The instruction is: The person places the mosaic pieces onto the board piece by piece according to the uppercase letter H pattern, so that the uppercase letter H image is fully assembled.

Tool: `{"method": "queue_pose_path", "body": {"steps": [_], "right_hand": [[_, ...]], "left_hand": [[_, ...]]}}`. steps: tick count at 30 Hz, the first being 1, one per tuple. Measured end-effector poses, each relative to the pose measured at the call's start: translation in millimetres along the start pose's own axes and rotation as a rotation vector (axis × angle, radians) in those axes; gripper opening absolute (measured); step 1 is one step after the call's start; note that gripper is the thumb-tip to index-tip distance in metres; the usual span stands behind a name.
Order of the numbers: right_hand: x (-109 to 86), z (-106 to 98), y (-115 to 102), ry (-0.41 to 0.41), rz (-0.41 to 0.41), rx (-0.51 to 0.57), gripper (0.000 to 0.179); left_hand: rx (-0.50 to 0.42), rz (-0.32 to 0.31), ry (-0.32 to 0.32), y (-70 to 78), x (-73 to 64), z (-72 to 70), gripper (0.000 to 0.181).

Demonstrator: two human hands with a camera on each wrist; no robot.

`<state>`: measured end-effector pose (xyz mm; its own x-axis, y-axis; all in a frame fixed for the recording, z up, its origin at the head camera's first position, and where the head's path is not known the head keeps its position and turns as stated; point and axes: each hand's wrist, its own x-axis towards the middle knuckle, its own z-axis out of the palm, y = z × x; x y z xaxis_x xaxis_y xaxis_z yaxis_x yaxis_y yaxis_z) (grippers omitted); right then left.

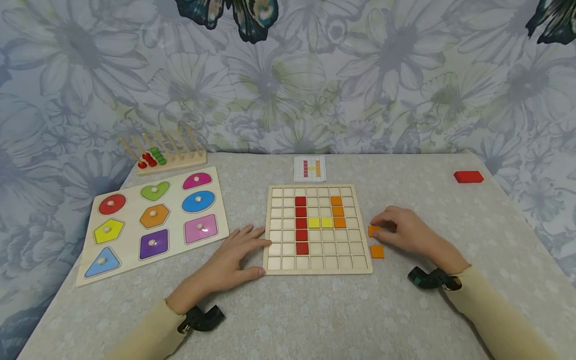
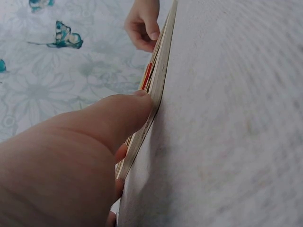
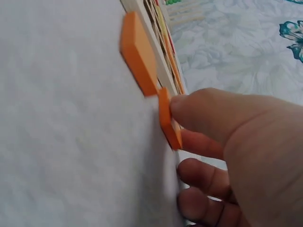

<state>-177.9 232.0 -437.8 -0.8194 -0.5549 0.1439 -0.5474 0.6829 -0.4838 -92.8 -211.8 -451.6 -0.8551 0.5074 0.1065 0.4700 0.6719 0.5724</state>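
A wooden grid board (image 1: 315, 265) lies in the middle of the table. Several red tiles (image 1: 300, 224) fill one column of it, two yellow tiles (image 1: 320, 222) run to the right, and three orange tiles stand in another column. Just off the board's right edge, my right hand (image 1: 405, 232) pinches an orange tile (image 3: 165, 118) with thumb and forefinger. Beside it a second orange tile (image 1: 377, 252) lies flat on the cloth. My left hand (image 1: 229, 260) touches the board's left edge with fingers extended, thumb at the near left corner.
Behind the board lies a small pattern card (image 1: 309, 168). A shape puzzle board (image 1: 135, 200) with knobbed pieces lies left, and a wooden peg stand (image 1: 177, 162) with red and green beads is behind it. A red block (image 1: 468, 177) sits far right.
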Motion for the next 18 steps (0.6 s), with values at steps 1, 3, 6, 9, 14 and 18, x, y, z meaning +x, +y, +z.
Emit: {"method": "queue_pose_path", "body": {"steps": [1,3,6,9,14,18], "right_hand": [[0.0,-0.7,1.2,0.002,0.0,-0.004,0.019],[-0.5,-2.0,2.4,-0.001,0.0,-0.009,0.02],[-1.0,-2.1,3.6,-0.017,0.0,-0.012,0.023],[-1.0,-2.7,2.7,-0.029,0.006,-0.009,0.024],[-0.6,-5.2,1.2,-0.032,0.01,0.005,0.023],[0.0,-6.4,1.5,-0.035,0.011,0.007,0.023]], "left_hand": [[-0.001,0.006,0.006,-0.2,-0.1,-0.2,0.055],[-0.001,0.011,0.01,-0.3,-0.3,-0.9,0.054],[-0.005,0.01,0.005,0.0,-0.3,-1.0,0.054],[-0.006,0.004,-0.002,0.2,-0.1,-1.3,0.054],[-0.004,0.004,-0.001,-0.2,0.2,-1.4,0.054],[-0.005,0.0,-0.001,-0.8,-0.2,-1.0,0.054]]}}
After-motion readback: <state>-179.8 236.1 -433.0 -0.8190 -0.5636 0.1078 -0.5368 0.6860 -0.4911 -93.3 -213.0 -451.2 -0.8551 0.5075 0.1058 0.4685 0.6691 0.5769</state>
